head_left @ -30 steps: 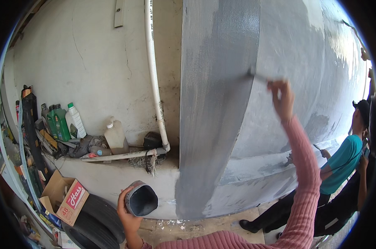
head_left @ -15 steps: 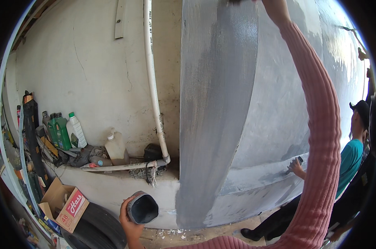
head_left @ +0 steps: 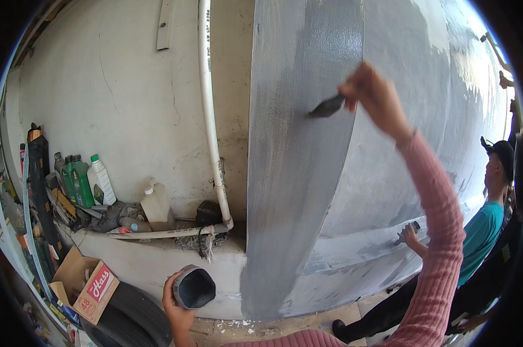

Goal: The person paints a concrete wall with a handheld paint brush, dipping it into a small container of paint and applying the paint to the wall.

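My right hand [head_left: 372, 92], slightly blurred, grips a paintbrush [head_left: 327, 107] with dark bristles pointing left. Its tip is at or very near the face of a grey-painted column [head_left: 290, 191]; whether it touches I cannot tell. Fresh grey paint shines on the column's upper part. Low in front of me, my left hand [head_left: 177, 312] is wrapped round the left side of a cup-like container [head_left: 186, 277]. It is tipped so that its mouth faces me, and dark grey paint coats the inside. Bare off-white wall [head_left: 134, 104] lies left of the column.
A white pipe [head_left: 207, 104] runs down beside the column to a ledge with bottles [head_left: 101, 182] and a jug [head_left: 157, 209]. Below stand a cardboard box [head_left: 102, 289] and black tyres [head_left: 131, 315]. At right, a person in a teal shirt [head_left: 484, 234] holds something dark against the wall.
My right hand has come down from the top edge, bringing the brush to the column's upper middle. The left hand still holds the container; the view has shifted slightly.
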Action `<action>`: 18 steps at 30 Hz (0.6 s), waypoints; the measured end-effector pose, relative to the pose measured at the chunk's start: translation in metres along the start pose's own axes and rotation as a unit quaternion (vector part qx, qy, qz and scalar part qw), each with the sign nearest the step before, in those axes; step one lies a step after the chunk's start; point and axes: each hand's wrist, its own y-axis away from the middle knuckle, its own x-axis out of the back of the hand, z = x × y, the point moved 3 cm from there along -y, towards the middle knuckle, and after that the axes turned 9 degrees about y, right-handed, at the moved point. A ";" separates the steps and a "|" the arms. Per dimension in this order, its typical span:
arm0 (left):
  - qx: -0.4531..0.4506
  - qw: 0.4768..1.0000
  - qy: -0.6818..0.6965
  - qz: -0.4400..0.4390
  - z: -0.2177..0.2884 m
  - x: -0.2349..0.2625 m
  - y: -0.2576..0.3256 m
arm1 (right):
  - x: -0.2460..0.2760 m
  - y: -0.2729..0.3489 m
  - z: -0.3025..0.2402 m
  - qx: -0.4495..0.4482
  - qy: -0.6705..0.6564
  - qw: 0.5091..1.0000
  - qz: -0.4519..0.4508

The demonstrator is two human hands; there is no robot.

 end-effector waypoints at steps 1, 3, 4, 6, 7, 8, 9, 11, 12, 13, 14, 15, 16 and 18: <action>0.004 1.000 0.001 -0.006 0.000 -0.004 0.001 | 0.018 -0.023 0.006 0.015 -0.004 1.000 -0.001; 0.004 1.000 -0.009 -0.002 0.003 0.000 0.001 | 0.044 -0.081 0.018 0.017 0.036 0.999 0.014; -0.007 1.000 -0.015 0.002 0.003 0.002 0.003 | 0.060 -0.109 0.029 0.031 0.011 0.999 -0.001; -0.019 0.999 -0.022 0.013 0.003 0.004 0.004 | 0.080 -0.152 0.016 0.017 -0.045 0.997 0.054; -0.013 0.999 -0.018 0.023 0.003 0.003 0.003 | 0.092 -0.166 0.016 0.043 -0.032 0.994 0.100; -0.006 1.000 -0.009 0.026 0.001 0.002 0.003 | 0.108 -0.175 0.014 0.065 -0.013 0.987 0.145; -0.005 1.000 -0.001 0.020 -0.002 0.000 0.002 | 0.123 -0.184 0.010 0.106 0.015 0.973 0.203; -0.015 0.999 -0.020 0.038 -0.005 0.002 0.000 | 0.118 -0.187 0.008 0.142 0.034 0.956 0.255; -0.014 0.999 -0.025 0.042 -0.003 0.002 -0.001 | 0.102 -0.179 0.003 0.157 0.097 0.936 0.299; -0.011 0.999 -0.024 0.039 -0.003 0.001 -0.002 | 0.085 -0.167 -0.001 0.169 0.160 0.911 0.340; -0.012 0.999 -0.024 0.036 0.000 0.002 -0.003 | 0.063 -0.144 -0.012 0.163 0.210 0.906 0.330; -0.013 0.999 -0.019 0.030 -0.002 -0.001 -0.003 | 0.052 -0.127 0.004 0.193 0.230 0.907 0.294; -0.009 1.000 -0.001 0.024 -0.004 -0.003 -0.003 | 0.033 -0.100 0.005 0.269 0.323 0.857 0.299; -0.005 1.000 0.016 0.019 -0.006 -0.006 -0.005 | 0.003 -0.042 0.009 0.242 0.314 0.890 0.225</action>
